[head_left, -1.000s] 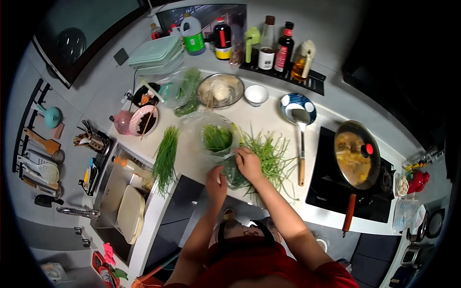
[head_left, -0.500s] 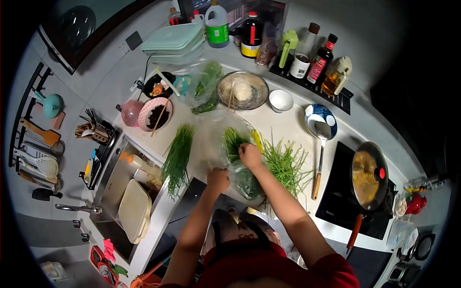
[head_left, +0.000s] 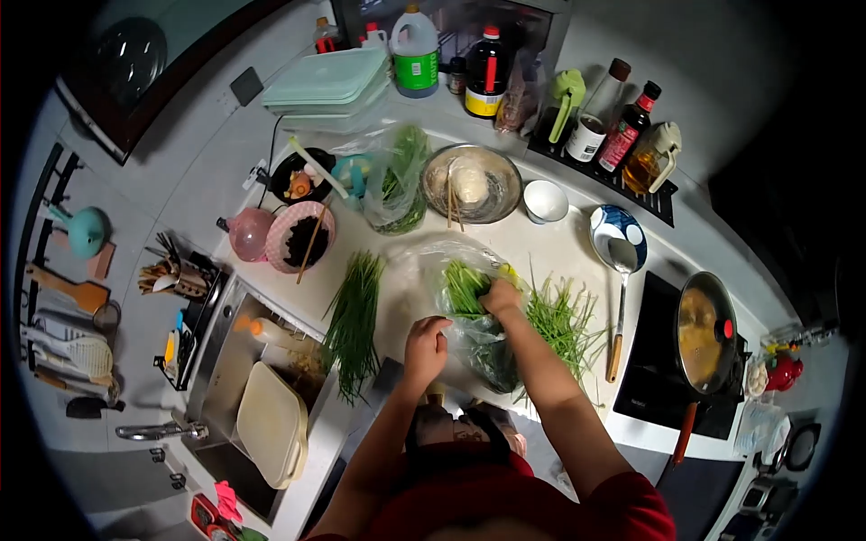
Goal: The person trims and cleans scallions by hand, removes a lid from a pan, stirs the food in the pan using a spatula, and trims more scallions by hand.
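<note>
A clear plastic bag (head_left: 474, 347) lies on the counter in front of me, with green chives (head_left: 465, 287) in and at its mouth. My right hand (head_left: 502, 296) is closed round the chives at the bag's upper right. Beside the bag's left edge, my left hand (head_left: 427, 350) has its fingers curled together, apparently pinching the thin film; the exact contact is hard to see. Loose chive stalks (head_left: 564, 317) are spread to the right of my right hand. A neat bunch of long chives (head_left: 355, 320) lies left of the bag.
Behind the bag stand a metal bowl with dough (head_left: 471, 183), a white bowl (head_left: 546, 201) and another bag of greens (head_left: 401, 185). The sink (head_left: 216, 397) is at left. At right, a spatula (head_left: 617, 316) lies beside the stove, where a lidded pan (head_left: 706, 338) sits.
The view has shifted a little. My left hand has lifted and turned, its fingers now pointing up beside the bag. My right hand stays at the chives, slightly further into them.
</note>
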The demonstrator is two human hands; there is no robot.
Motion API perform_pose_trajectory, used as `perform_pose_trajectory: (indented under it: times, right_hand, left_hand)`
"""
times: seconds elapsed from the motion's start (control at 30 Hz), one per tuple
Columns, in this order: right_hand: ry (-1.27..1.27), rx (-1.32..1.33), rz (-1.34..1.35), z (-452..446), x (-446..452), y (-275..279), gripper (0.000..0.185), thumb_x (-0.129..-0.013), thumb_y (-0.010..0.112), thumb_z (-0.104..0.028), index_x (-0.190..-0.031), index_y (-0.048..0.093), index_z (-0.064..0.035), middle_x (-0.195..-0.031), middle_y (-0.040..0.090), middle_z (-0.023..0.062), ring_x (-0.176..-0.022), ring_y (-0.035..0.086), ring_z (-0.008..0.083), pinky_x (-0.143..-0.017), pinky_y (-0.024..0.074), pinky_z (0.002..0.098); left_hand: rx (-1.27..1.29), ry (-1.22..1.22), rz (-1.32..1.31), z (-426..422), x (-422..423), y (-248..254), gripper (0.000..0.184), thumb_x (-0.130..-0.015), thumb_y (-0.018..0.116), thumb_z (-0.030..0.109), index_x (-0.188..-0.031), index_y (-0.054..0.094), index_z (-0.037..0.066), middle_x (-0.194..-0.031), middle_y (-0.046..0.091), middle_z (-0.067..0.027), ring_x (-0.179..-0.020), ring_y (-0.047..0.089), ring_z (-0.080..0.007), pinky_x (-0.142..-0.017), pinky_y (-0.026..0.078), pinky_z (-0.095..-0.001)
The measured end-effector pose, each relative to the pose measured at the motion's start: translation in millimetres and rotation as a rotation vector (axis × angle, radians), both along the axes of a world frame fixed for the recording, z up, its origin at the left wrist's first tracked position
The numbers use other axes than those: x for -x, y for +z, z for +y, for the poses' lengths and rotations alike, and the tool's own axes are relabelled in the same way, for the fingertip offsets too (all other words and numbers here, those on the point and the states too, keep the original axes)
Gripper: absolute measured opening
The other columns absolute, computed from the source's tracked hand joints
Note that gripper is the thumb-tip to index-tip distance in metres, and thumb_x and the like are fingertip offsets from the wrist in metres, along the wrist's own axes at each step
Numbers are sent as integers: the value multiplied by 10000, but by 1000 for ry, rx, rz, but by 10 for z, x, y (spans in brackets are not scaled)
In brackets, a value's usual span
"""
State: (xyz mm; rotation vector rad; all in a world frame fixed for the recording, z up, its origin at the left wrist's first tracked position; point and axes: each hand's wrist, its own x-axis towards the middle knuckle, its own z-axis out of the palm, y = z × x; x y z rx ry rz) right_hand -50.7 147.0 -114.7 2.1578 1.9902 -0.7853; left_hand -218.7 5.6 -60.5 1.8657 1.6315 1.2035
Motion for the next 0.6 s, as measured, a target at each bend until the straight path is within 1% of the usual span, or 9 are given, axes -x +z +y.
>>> perform_pose_trajectory:
  times: [0.1,0.2,0.23,0.33,0.37,0.47,0.5,0.53,0.6]
  right_hand:
    - [67,-142,102,-146,-4,120,391,-662,669,-289,-948,598,-32,-882,627,190,-874,604,329,-743,486,384]
    - [51,-354,365,-416,-47,279,329,-653,684,-200,-911,579,-24,-850,614,195,-829,596,345,-704,470,407]
    - [53,-556,522,-502,-44,325,279,-679,680,-110,-907,546,-21,-849,600,181,-778,584,333,-679,458,383]
    - [-24,-661,744,-630,-6,637,316,-712,666,-98,-972,526,16,-887,571,218,-841,559,378,-759,445,386]
    - [-119,-551,849,-655,18,679,304,-781,633,-103,-1030,499,9,-897,587,165,-866,569,288,-781,430,337]
    - [-225,-464,1239,-615,81,725,296,-830,594,-107,-1084,488,4,-938,598,99,-895,541,175,-799,416,292]
    - [-276,-363,1264,-672,125,926,259,-859,563,-118,-1083,505,-2,-955,592,50,-888,501,112,-787,408,258]
    - [-255,-289,1264,-679,134,925,260,-859,564,-126,-1083,510,-4,-953,594,50,-882,504,115,-788,409,258]
    - [-212,-143,1258,-727,144,843,262,-858,566,-141,-1081,521,-10,-948,596,50,-870,510,120,-788,410,257]
  left_hand:
    - [6,-11,-29,135,16,27,255,-729,515,-28,-954,591,65,-965,596,-113,-896,542,-317,-775,445,-374]
    - [68,20,-154,260,44,55,248,-741,519,-18,-964,591,63,-961,596,-114,-901,542,-317,-779,443,-371]
    - [9,28,-112,313,69,27,269,-763,497,-44,-1002,586,42,-961,605,-120,-868,591,-250,-744,462,-298]
    - [93,54,-346,440,75,-83,245,-792,502,-33,-1011,586,37,-957,609,-97,-882,586,-178,-753,457,-270]
    - [111,47,-401,463,58,-93,237,-832,498,-13,-1056,563,26,-987,603,-78,-898,568,-132,-774,444,-246]
    - [79,-21,-499,544,-7,5,270,-856,491,12,-1123,527,23,-1041,592,-79,-928,564,-143,-808,434,-249]
    - [137,-65,-489,539,-20,89,304,-873,497,40,-1176,493,16,-1081,578,-88,-969,549,-148,-837,424,-256]
    - [128,-90,-494,545,-55,133,329,-873,527,84,-1191,485,9,-1089,573,-100,-993,538,-154,-851,417,-265]
    - [139,-116,-453,540,-136,245,364,-867,560,129,-1191,477,-15,-1102,564,-108,-1003,527,-153,-855,413,-266]
